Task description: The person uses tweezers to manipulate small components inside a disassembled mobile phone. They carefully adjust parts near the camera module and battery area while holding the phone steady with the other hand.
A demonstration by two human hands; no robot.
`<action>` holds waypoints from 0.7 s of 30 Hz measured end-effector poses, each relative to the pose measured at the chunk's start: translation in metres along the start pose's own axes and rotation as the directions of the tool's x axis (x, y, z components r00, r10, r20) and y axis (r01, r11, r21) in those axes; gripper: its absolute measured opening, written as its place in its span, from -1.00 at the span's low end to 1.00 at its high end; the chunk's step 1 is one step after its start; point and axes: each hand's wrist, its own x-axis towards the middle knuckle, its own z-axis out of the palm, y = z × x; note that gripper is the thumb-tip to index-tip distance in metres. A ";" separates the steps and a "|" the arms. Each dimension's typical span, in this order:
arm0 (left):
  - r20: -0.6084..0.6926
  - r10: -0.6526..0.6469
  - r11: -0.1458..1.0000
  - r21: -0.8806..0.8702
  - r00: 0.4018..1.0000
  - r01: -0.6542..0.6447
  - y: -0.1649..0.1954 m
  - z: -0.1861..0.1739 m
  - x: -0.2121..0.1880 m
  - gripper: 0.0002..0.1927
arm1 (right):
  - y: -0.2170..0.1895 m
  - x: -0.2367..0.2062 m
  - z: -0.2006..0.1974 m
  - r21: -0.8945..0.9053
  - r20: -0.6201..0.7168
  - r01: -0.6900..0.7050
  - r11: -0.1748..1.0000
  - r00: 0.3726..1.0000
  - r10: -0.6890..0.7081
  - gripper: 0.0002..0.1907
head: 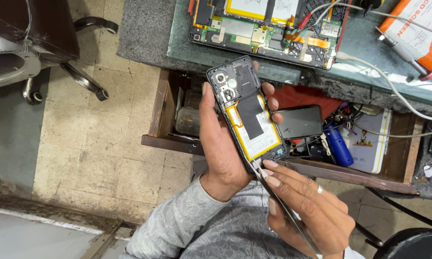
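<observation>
1. Your left hand [220, 148] holds the phone [247, 110] in the air above the open drawer [158, 115], just below the bench [144, 43] edge; the back cover is off, with the yellow battery [259, 136] and camera end bare.
2. The phone's long axis runs from its camera end, up and slightly left toward the bench, down to its bottom edge, lower right toward you; that bottom edge is where both hands meet.
3. Your left hand is wrapped round the phone; the thumb lies along its left side, the fingertips [273, 103] curl over the right side; a closed, steady clasp.
4. Your right hand [304, 206] is nearer the working end; thumb and fingers are pressed together, pinching the tweezers [278, 201]; a ring sits on one finger.
5. The tweezers slant up-left from that hand; their tip touches the phone's bottom edge just below the battery; exactly what the tip touches is too small to tell.
6. To the right, in the drawer, lie a dark screen [299, 122] and a blue tool [338, 146]; a gutted tablet [268, 31] rests on the bench.
</observation>
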 end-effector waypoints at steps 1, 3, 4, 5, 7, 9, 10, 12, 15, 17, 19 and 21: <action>0.003 0.008 1.000 0.009 1.000 -0.008 0.000 0.000 0.001 -0.29 | 0.000 0.000 0.000 -0.003 0.002 0.007 1.000 1.000 -0.007 -0.69; -0.006 0.015 1.000 0.009 1.000 -0.015 0.000 0.001 0.002 -0.29 | 0.000 0.001 0.002 -0.023 0.000 0.008 1.000 1.000 -0.007 -0.70; -0.015 0.012 1.000 0.000 1.000 -0.012 0.001 0.002 0.002 -0.30 | 0.000 0.001 0.003 -0.034 0.000 0.008 0.999 1.000 -0.008 -0.71; -0.023 0.008 1.000 -0.009 1.000 -0.008 0.001 0.002 0.001 -0.30 | 0.001 0.002 0.004 -0.032 -0.010 0.032 0.999 0.999 -0.032 -0.72; -0.040 0.017 1.000 -0.005 0.999 -0.017 0.000 0.003 0.002 -0.29 | 0.004 0.005 0.006 -0.031 -0.033 0.078 0.996 0.996 -0.079 -0.74; -0.048 0.031 1.000 0.001 0.998 -0.031 -0.001 0.004 0.002 -0.29 | 0.003 0.004 0.007 -0.031 -0.033 0.051 0.998 0.998 -0.052 -0.75; -0.045 0.040 0.999 0.006 0.998 -0.040 -0.001 0.004 0.002 -0.29 | 0.002 0.004 0.008 -0.031 -0.033 0.038 0.999 0.999 -0.039 -0.75; -0.046 0.049 0.999 -0.006 0.998 -0.049 -0.001 0.004 0.003 -0.30 | 0.005 0.004 0.009 -0.032 -0.024 0.061 0.998 0.998 -0.062 -0.75; -0.038 0.056 0.997 -0.049 0.998 -0.058 0.000 0.004 0.004 -0.31 | 0.007 0.003 0.011 -0.042 -0.011 0.058 0.997 0.998 -0.059 -0.73; -0.023 0.065 0.995 -0.069 0.998 -0.066 0.000 0.004 0.005 -0.32 | 0.008 0.001 0.012 -0.057 0.000 0.062 0.996 0.998 -0.062 -0.72; -0.019 0.065 0.995 -0.076 0.998 -0.066 0.000 0.003 0.006 -0.32 | 0.011 0.001 0.014 -0.075 0.016 0.085 0.994 0.996 -0.084 -0.71; -0.035 0.059 0.994 -0.086 0.998 -0.062 0.000 0.001 0.004 -0.32 | 0.012 -0.001 0.016 -0.093 0.016 0.099 0.991 0.995 -0.098 -0.71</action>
